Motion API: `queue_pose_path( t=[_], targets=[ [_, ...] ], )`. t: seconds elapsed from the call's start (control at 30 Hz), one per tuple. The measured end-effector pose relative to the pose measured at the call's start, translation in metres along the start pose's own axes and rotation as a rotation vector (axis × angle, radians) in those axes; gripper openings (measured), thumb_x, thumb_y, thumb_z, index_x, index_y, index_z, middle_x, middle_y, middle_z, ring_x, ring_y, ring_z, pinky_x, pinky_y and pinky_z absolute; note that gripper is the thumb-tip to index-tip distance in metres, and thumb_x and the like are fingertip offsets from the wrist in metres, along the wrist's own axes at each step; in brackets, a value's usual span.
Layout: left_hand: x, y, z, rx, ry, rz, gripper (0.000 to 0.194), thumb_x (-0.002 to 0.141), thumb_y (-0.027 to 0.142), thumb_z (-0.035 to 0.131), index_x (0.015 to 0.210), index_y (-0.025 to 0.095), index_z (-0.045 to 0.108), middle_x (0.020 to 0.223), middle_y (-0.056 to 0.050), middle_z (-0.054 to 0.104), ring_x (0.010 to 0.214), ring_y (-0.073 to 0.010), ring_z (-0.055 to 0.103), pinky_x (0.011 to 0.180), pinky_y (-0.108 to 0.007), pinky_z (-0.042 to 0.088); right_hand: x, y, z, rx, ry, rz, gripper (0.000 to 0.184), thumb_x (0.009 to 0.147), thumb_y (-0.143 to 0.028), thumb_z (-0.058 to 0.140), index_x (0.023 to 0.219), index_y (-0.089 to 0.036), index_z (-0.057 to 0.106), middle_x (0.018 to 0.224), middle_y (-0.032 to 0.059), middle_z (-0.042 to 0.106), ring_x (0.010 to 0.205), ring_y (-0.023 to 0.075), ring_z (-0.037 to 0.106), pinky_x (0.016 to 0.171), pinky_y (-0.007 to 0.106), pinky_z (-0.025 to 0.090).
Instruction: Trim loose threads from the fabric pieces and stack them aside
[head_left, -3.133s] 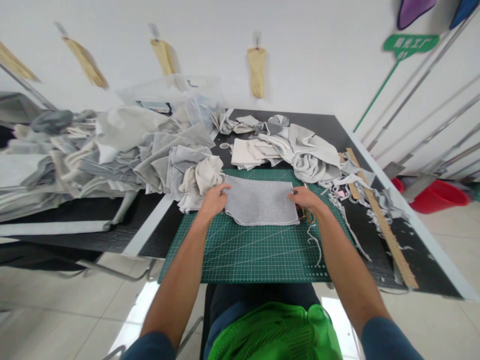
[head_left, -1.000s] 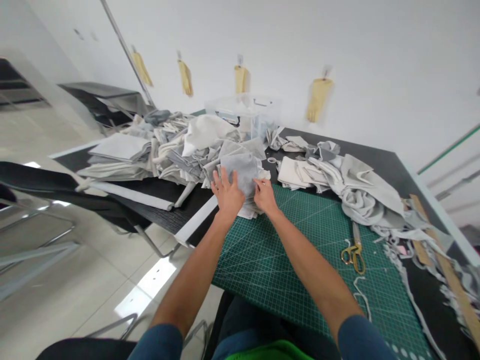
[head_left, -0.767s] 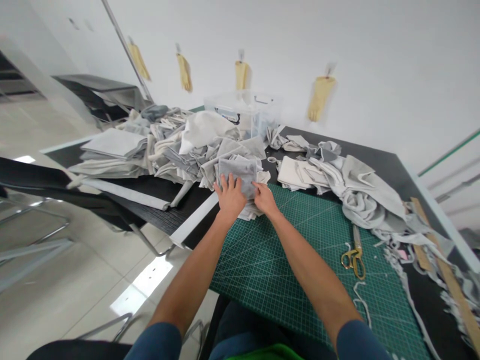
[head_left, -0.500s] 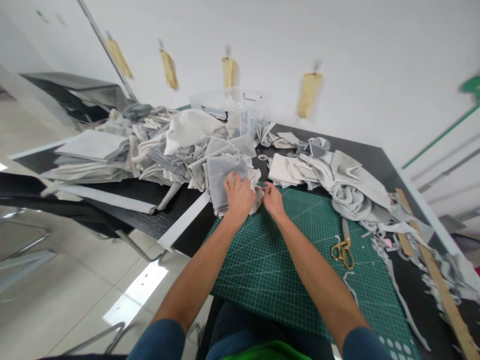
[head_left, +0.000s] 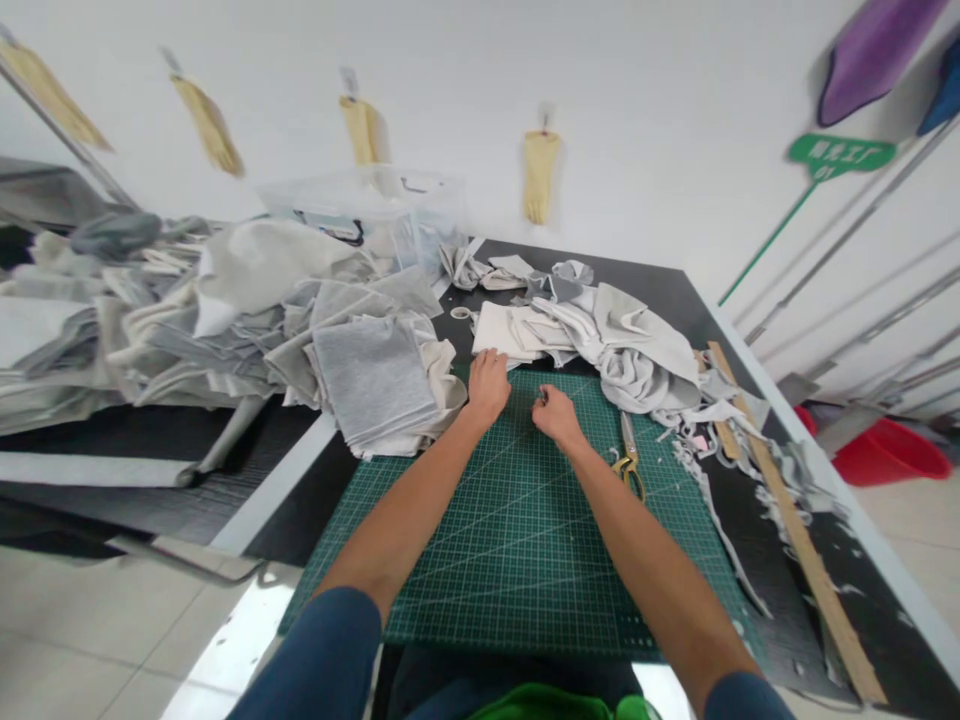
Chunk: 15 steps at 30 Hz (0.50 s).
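Observation:
A grey cut fabric piece (head_left: 373, 377) lies on top of a stack of fabric at the left edge of the green cutting mat (head_left: 517, 530). My left hand (head_left: 488, 384) hovers over the mat's far edge, fingers loosely curled and apart, holding nothing. My right hand (head_left: 555, 412) is just to its right with fingers curled in a pinch; whether anything is in them does not show. Gold-handled scissors (head_left: 628, 453) lie on the mat to the right of my right hand.
A heap of grey and cream fabric (head_left: 225, 300) covers the left table. More crumpled fabric (head_left: 615, 340) and folded cream pieces (head_left: 506, 330) lie beyond the mat. A wooden ruler (head_left: 780, 510) lies along the right among scraps. A clear plastic bin (head_left: 367, 205) stands behind; a red tub (head_left: 889, 450) on the floor.
I carried the grey piece from the mat to the stack on the left and let go. Both hands have come back to the mat's far edge, and my view has swung right.

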<state>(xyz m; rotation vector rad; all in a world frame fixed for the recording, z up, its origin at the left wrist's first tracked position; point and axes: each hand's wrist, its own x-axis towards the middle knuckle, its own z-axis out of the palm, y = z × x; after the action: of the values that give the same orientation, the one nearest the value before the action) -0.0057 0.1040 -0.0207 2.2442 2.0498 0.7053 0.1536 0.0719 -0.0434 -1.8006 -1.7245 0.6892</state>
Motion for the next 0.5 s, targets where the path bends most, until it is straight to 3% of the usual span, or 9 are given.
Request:
queue_pose_path(
  t=[0.2, 0.37, 0.5],
  targets=[
    [0.029, -0.004, 0.014, 0.044, 0.001, -0.068, 0.040, 0.097, 0.018, 0.042, 0.128, 0.021, 0.067, 0.147, -0.013, 0.060, 0.146, -0.0302, 0.038, 0.120, -0.047, 0.026, 0.004, 0.018, -0.002, 0.043, -0.017, 0.021, 0.029, 0.087, -0.015, 0.057, 0.112, -0.020, 0.072, 0.100, 0.0069, 0.078, 0.091, 0.0205, 0.074, 0.086, 0.029, 0.056],
    [0.043, -0.011, 0.021, 0.041, -0.027, -0.076, 0.038, 0.101, 0.021, 0.036, 0.110, 0.020, 0.073, 0.123, -0.014, 0.072, 0.135, -0.0287, 0.046, 0.118, -0.047, 0.025, 0.004, 0.025, 0.001, 0.103, -0.025, 0.027, 0.025, 0.088, -0.015, 0.056, 0.105, -0.021, 0.073, 0.098, 0.0056, 0.078, 0.081, 0.0180, 0.073, 0.079, 0.028, 0.057],
    [0.045, -0.012, 0.026, 0.028, -0.016, -0.055, 0.037, 0.097, 0.016, 0.040, 0.121, 0.019, 0.068, 0.132, -0.014, 0.067, 0.139, -0.0279, 0.044, 0.119, -0.047, 0.023, 0.001, 0.027, 0.000, 0.144, -0.020, 0.049, 0.022, 0.087, -0.016, 0.058, 0.102, -0.021, 0.073, 0.097, 0.0062, 0.078, 0.078, 0.0175, 0.073, 0.078, 0.027, 0.057]
  ],
)
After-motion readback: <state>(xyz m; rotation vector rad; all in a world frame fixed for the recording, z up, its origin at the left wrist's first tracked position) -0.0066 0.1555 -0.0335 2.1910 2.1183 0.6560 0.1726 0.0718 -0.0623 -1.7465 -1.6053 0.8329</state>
